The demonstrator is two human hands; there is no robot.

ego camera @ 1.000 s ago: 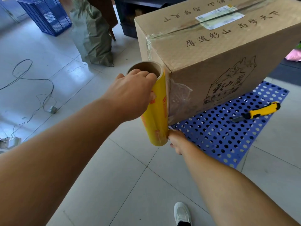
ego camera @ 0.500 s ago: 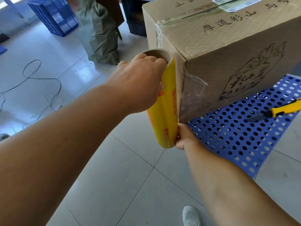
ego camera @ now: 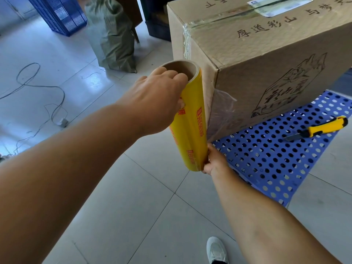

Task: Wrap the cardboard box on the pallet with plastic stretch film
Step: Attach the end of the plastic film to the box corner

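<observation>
Storeroom: pallet [ego camera: 285, 164], crates [ego camera: 62, 14], sack [ego camera: 112, 35]

One cardboard box [ego camera: 266, 60] on one blue perforated pallet [ego camera: 276, 159]; one yellow roll of stretch film [ego camera: 192, 126], with two hands on it, the left hand [ego camera: 156, 100] at the top end and the right hand [ego camera: 213, 161] at the bottom end. One yellow-handled utility knife [ego camera: 320, 128] on the pallet, one white shoe [ego camera: 216, 250] at the lower edge. Farther off on the tiled floor: one green sack [ego camera: 112, 35], one blue crate [ego camera: 61, 14], and loose cable [ego camera: 38, 92], strands too tangled to count.
</observation>
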